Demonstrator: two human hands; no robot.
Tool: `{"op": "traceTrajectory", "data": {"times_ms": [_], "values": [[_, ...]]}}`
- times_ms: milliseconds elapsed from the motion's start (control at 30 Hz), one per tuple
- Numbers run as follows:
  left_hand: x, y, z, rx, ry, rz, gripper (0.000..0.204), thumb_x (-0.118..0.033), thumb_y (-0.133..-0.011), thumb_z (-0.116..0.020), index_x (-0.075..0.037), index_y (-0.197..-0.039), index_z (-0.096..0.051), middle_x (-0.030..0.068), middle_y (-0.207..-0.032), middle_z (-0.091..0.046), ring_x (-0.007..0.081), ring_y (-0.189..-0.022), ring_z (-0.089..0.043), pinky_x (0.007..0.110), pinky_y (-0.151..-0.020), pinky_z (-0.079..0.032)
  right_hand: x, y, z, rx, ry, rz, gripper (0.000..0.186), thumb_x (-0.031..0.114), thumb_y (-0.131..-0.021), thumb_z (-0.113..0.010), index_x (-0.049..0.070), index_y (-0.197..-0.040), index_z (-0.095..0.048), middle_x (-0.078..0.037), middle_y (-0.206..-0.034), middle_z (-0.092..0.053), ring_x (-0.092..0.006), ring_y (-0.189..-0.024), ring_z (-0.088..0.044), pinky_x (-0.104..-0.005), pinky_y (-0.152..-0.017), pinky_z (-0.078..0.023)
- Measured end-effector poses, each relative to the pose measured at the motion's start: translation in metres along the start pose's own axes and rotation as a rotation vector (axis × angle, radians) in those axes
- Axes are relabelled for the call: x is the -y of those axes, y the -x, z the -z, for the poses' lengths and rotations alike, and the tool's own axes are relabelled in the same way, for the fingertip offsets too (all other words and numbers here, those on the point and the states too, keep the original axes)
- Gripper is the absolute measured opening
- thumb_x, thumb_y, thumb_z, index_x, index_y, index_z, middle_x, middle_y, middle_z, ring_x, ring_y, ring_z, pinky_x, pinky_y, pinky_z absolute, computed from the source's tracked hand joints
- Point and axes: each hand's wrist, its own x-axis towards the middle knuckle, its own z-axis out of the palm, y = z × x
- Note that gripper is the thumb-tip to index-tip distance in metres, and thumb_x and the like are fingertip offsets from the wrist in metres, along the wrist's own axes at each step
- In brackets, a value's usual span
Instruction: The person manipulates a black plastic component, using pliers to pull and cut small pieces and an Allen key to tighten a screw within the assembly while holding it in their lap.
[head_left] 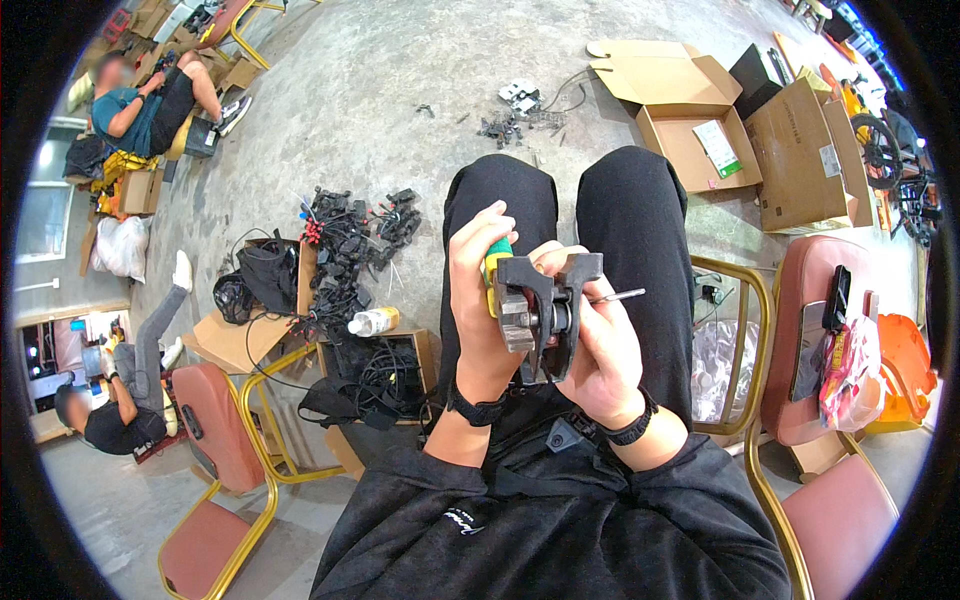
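In front of my lap, a black mechanical part with two flared arms and a grey ribbed cylinder on its side is held between my hands. My left hand is closed round a green-and-yellow tool handle, close against the part's left side. With fingers curled, my right hand grips the part from the right. A thin metal rod sticks out past the right fingers. Whether rod and handle are one tool is hidden behind the part.
Black cables and small parts are heaped at left, by a bottle and a box of cables. An open carton lies ahead right, beyond white and dark pieces. Chairs flank me. Two people sit at far left.
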Motion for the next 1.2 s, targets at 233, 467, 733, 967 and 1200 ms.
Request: {"op": "traceTrajectory", "data": {"times_ms": [233,467,733,967,1200], "values": [[0.001,0.000,0.000,-0.015,-0.096,-0.062,0.051,-0.001,-0.068,-0.069,-0.001,-0.114,-0.047,0.0187,-0.115,-0.052,0.0316,-0.107,-0.052,0.038,-0.090,-0.043,-0.001,-0.002,0.000,-0.014,-0.011,0.008,0.029,0.021,-0.092,-0.048,0.004,-0.115,-0.045,-0.003,-0.105,-0.049,-0.0069,-0.089,-0.047,-0.0206,-0.076,-0.040],[-0.004,0.001,-0.009,-0.110,-0.232,-0.079,0.049,-0.003,-0.067,-0.070,-0.001,-0.111,-0.049,0.0174,-0.111,-0.054,0.0319,-0.105,-0.053,0.039,-0.092,-0.041,-0.003,-0.007,0.008,-0.024,0.049,0.079,0.030,0.023,-0.091,-0.051,0.005,-0.114,-0.046,-0.003,-0.109,-0.050,-0.0070,-0.093,-0.047,-0.0206,-0.079,-0.040],[0.007,-0.001,0.002,-0.087,-0.315,-0.098,0.040,-0.006,-0.070,-0.069,-0.004,-0.107,-0.052,0.0139,-0.108,-0.059,0.0269,-0.101,-0.056,0.036,-0.090,-0.038,-0.009,-0.007,0.009,-0.019,0.162,0.066,0.029,0.022,-0.091,-0.047,0.003,-0.114,-0.044,-0.004,-0.105,-0.049,-0.0082,-0.089,-0.049,-0.0211,-0.076,-0.041],[0.010,-0.005,0.002,-0.043,-0.168,-0.088,0.042,0.000,-0.067,-0.071,-0.002,-0.104,-0.052,0.0163,-0.105,-0.059,0.0293,-0.099,-0.058,0.036,-0.086,-0.047,-0.010,-0.011,0.002,-0.031,0.243,0.137,0.031,0.026,-0.089,-0.049,0.004,-0.111,-0.044,-0.003,-0.104,-0.046,-0.0086,-0.094,-0.045,-0.0230,-0.082,-0.037],[0.015,-0.013,0.001,-0.010,-0.156,-0.243,0.043,0.002,-0.065,-0.071,-0.001,-0.103,-0.051,0.0146,-0.097,-0.056,0.0284,-0.089,-0.057,0.035,-0.079,-0.046,-0.006,-0.011,0.005,-0.061,0.205,0.150,0.036,0.029,-0.089,-0.047,0.003,-0.113,-0.043,-0.005,-0.108,-0.046,-0.0098,-0.095,-0.046,-0.0244,-0.086,-0.038]]}}
